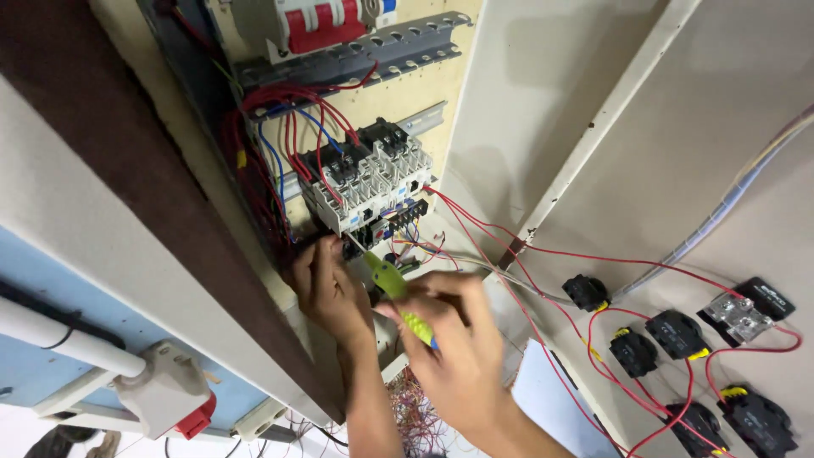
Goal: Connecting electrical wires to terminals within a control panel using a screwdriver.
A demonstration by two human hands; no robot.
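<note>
Open electrical cabinet, beige backboard, red wiring. Right hand (pixel 454 339) pinching yellow-green screwdriver (pixel 398 297), translucent handle, tip at white contactor block (pixel 369 178) underside. Left hand (pixel 326 288) curled, fingers pressed against wires beneath block.

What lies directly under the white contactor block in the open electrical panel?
Under the contactor block: a black terminal strip and red wires. The left hand and the screwdriver in the right hand cover the rest.

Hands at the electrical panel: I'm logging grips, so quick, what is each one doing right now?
Left hand: fingers up at the wiring under the contactor block; grip cannot be told.
Right hand: closed on the green screwdriver.
</note>
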